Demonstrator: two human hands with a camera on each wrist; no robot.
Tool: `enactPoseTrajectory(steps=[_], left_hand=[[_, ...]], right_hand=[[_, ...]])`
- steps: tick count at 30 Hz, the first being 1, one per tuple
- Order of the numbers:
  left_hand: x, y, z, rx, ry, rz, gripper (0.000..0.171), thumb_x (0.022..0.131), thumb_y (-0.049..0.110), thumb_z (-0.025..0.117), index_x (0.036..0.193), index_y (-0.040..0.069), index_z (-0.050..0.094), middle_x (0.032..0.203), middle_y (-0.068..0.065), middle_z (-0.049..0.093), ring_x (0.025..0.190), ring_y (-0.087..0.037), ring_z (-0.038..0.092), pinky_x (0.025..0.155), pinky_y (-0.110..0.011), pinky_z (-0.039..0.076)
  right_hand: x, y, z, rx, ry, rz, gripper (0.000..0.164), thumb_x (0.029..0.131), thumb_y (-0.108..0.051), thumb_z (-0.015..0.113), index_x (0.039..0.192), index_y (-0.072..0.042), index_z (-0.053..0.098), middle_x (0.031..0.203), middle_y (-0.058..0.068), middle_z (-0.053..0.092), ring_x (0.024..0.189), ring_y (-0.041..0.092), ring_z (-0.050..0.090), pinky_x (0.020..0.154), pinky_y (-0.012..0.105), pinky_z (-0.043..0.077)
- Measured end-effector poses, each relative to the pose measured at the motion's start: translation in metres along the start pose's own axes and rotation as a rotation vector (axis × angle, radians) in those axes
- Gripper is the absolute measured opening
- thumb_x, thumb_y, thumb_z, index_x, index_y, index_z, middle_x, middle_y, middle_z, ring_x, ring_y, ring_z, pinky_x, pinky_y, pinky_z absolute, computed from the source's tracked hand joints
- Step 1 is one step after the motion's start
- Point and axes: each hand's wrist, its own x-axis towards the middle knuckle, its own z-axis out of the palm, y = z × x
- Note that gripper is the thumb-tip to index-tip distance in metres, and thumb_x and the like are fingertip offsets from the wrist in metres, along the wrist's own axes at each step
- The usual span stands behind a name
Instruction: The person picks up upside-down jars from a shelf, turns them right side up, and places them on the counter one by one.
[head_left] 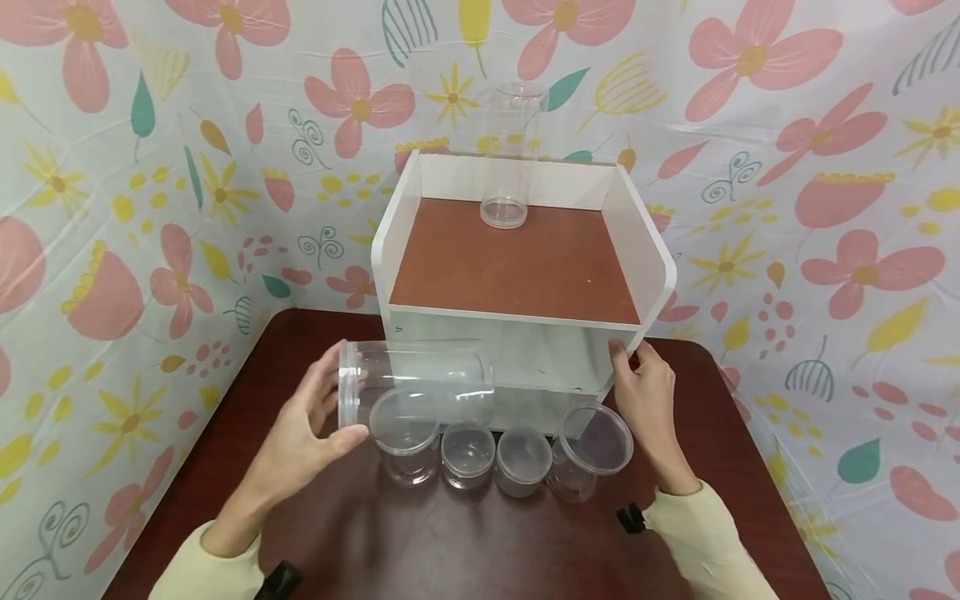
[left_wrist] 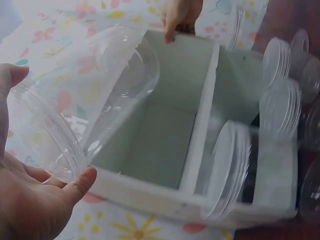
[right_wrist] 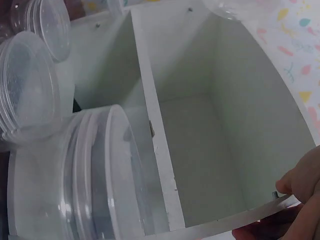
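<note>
My left hand [head_left: 292,437] grips a large clear plastic jar [head_left: 427,375] at its ridged lid end, thumb on the near side. The jar lies sideways in the air, before the lower part of a small white shelf [head_left: 637,242]. In the left wrist view, the fingers [left_wrist: 80,187] curl round the ridged end. My right hand [head_left: 647,400] pinches the front edge of the shelf's right side panel, its thumb [right_wrist: 290,182] inside. Several lidded clear jars, among them a wide one [head_left: 596,440] and a small one [head_left: 523,458], stand in a row before the shelf.
A tall clear jar [head_left: 505,179] stands on the shelf's brown top board [head_left: 517,271], towards the back. Below are two white compartments split by a divider [right_wrist: 157,150]. The dark red table [head_left: 450,558] meets flowered cloth [head_left: 112,208] on the sides and back.
</note>
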Motion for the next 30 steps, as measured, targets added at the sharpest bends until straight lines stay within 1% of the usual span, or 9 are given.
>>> enactPoseTrajectory(steps=[4,9,14,17,22,25,28,29,30], left_hand=[[0.0,0.005,-0.017,0.08,0.023,0.008,0.095,0.084,-0.012,0.074,0.163,0.003,0.022,0.152,-0.017,0.037,0.131,-0.014,0.049,0.109,-0.014,0.036],[0.0,0.012,-0.035,0.142,0.042,0.018,0.097,0.084,-0.014,0.073,0.163,0.003,0.021,0.15,-0.008,0.035,0.127,-0.008,0.046,0.106,-0.011,0.036],[-0.001,0.02,-0.05,0.162,0.059,0.011,0.098,0.084,-0.016,0.073,0.164,0.006,0.02,0.152,-0.005,0.032,0.127,-0.007,0.044,0.105,-0.009,0.036],[-0.002,0.022,-0.059,0.197,0.06,-0.015,0.099,0.085,-0.015,0.073,0.165,0.007,0.019,0.153,-0.006,0.031,0.129,-0.004,0.042,0.103,-0.008,0.036],[-0.004,0.023,-0.077,0.25,0.071,-0.044,0.097,0.085,-0.016,0.071,0.164,0.003,0.018,0.148,-0.004,0.032,0.126,-0.002,0.043,0.101,-0.007,0.037],[-0.006,0.024,-0.091,0.302,0.088,-0.087,0.095,0.088,-0.01,0.072,0.165,0.006,0.018,0.147,-0.003,0.034,0.124,0.001,0.042,0.1,-0.006,0.036],[-0.006,0.026,-0.105,0.364,0.102,-0.166,0.094,0.092,-0.001,0.073,0.166,0.011,0.016,0.147,-0.008,0.035,0.123,0.003,0.042,0.097,-0.004,0.036],[-0.006,0.027,-0.108,0.392,0.105,-0.202,0.094,0.094,0.004,0.073,0.167,0.014,0.015,0.148,-0.01,0.034,0.124,0.001,0.043,0.095,-0.003,0.035],[-0.005,0.029,-0.112,0.41,0.103,-0.237,0.094,0.095,0.008,0.073,0.167,0.016,0.012,0.148,-0.013,0.033,0.129,-0.005,0.044,0.093,-0.002,0.035]], right_hand=[[0.0,0.0,0.001,-0.015,-0.027,-0.011,0.025,0.106,-0.019,0.058,0.095,-0.001,0.071,0.068,0.011,0.062,0.054,0.014,0.048,0.054,0.025,0.037],[-0.001,-0.001,0.002,-0.025,-0.041,-0.009,0.03,0.108,-0.019,0.055,0.083,-0.003,0.062,0.058,0.003,0.045,0.049,0.014,0.039,0.049,0.029,0.033],[-0.002,-0.002,0.003,-0.041,-0.028,-0.026,0.03,0.107,-0.015,0.055,0.08,-0.003,0.058,0.058,0.002,0.041,0.052,0.018,0.039,0.05,0.031,0.032],[-0.001,-0.002,0.004,-0.043,-0.023,-0.036,0.029,0.106,-0.013,0.056,0.079,-0.003,0.056,0.057,0.003,0.04,0.052,0.02,0.039,0.049,0.031,0.032],[-0.002,-0.001,0.004,-0.031,-0.014,-0.04,0.027,0.106,-0.011,0.057,0.08,-0.001,0.058,0.058,0.004,0.043,0.051,0.02,0.041,0.048,0.03,0.034],[-0.002,-0.001,0.004,-0.025,-0.007,-0.041,0.025,0.105,-0.011,0.058,0.083,0.0,0.061,0.058,0.005,0.045,0.051,0.019,0.042,0.048,0.029,0.035],[-0.002,0.0,0.004,-0.024,-0.004,-0.041,0.026,0.105,-0.01,0.058,0.081,-0.001,0.059,0.057,0.004,0.043,0.049,0.016,0.039,0.045,0.027,0.032],[-0.002,0.0,0.004,-0.024,-0.005,-0.041,0.027,0.105,-0.01,0.058,0.08,-0.001,0.059,0.057,0.004,0.042,0.049,0.015,0.038,0.045,0.026,0.031],[-0.002,0.0,0.004,-0.024,-0.005,-0.041,0.027,0.105,-0.01,0.058,0.08,-0.002,0.058,0.057,0.003,0.041,0.048,0.015,0.038,0.045,0.026,0.031]])
